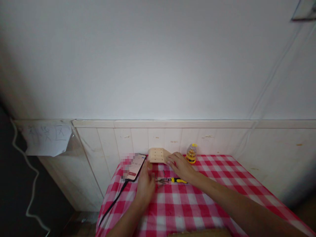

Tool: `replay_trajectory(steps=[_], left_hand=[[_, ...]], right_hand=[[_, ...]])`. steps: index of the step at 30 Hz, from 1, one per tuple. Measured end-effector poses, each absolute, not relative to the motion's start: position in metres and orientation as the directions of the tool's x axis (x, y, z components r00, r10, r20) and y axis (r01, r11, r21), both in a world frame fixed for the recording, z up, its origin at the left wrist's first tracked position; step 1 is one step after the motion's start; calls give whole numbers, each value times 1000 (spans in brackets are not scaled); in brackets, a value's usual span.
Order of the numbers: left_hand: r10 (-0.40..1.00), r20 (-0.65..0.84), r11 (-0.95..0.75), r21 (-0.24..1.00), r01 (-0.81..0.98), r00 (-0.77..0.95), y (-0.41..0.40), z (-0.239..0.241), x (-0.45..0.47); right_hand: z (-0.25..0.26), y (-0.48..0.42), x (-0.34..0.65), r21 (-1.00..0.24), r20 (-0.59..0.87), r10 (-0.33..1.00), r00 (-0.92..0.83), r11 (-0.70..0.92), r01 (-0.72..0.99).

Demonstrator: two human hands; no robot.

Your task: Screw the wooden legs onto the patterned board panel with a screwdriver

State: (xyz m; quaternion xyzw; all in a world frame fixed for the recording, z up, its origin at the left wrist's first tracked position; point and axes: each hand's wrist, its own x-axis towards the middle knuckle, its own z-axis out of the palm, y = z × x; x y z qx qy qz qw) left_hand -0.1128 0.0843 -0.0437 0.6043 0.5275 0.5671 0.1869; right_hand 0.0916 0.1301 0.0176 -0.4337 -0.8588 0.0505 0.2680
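Note:
A pale wooden piece (157,155) with slats, an angled right side and several small dark dots stands at the far edge of the cloth, by the wall. Around its right side my right hand (182,166) is closed, fingertips on the wood. My left hand (146,185) grips its lower left end; some of those fingers are hidden from view. Just nearer to me lies a yellow-and-black screwdriver (179,180), its tip pointing left at several loose screws (161,181).
A phone (136,168) with a black strap (114,200) lies left of my left hand. Behind my right hand stands a clear-and-yellow screwdriver bit case (191,154). A red-and-white checked cloth (172,210) covers the table. Cardboard (199,233) shows at the near edge.

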Motion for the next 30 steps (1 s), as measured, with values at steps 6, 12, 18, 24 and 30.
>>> replay_trajectory(steps=[6,12,18,24,30], left_hand=[[825,556,-409,712,570,-103,77,-37,-115],[868,478,-444,631,636,131,65,-34,-110],[887,421,-427,587,688,190,60,-31,-111],[834,485,-513,510,690,262,56,-25,-111],[804,536,-533,455,714,258,55,-28,-106]], right_hand=[[17,85,118,-311,305,783,-542,619,721],[8,70,136,-346,296,809,-508,586,733],[1,71,147,-420,360,830,-425,551,721],[-1,49,158,-530,372,864,-340,499,686],[-9,36,159,-667,410,875,-258,481,569]])
